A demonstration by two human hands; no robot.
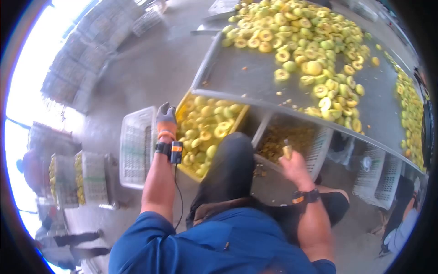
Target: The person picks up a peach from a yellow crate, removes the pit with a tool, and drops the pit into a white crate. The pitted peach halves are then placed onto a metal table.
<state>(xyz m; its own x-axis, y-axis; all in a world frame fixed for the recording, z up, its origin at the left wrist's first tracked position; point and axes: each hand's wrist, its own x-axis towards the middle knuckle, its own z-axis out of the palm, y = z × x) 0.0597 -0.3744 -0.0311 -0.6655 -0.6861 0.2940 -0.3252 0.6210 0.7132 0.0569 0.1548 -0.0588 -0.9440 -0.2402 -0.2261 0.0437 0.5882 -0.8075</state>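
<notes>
My left hand, in a grey and orange glove, is beside the left edge of a yellow crate full of yellow-green peaches, some cut in half. Its blurred fingers look slightly apart, and I see nothing in them. Closed around a small tool with a yellowish handle, my bare right hand is over the near side of a bin; the kind of tool is too blurred to tell. Brown scraps, perhaps pits, lie in that bin.
A metal table ahead bears a heap of halved peaches. A white basket stands to the left, with more baskets under the table at right. Stacked crates and other people are farther off.
</notes>
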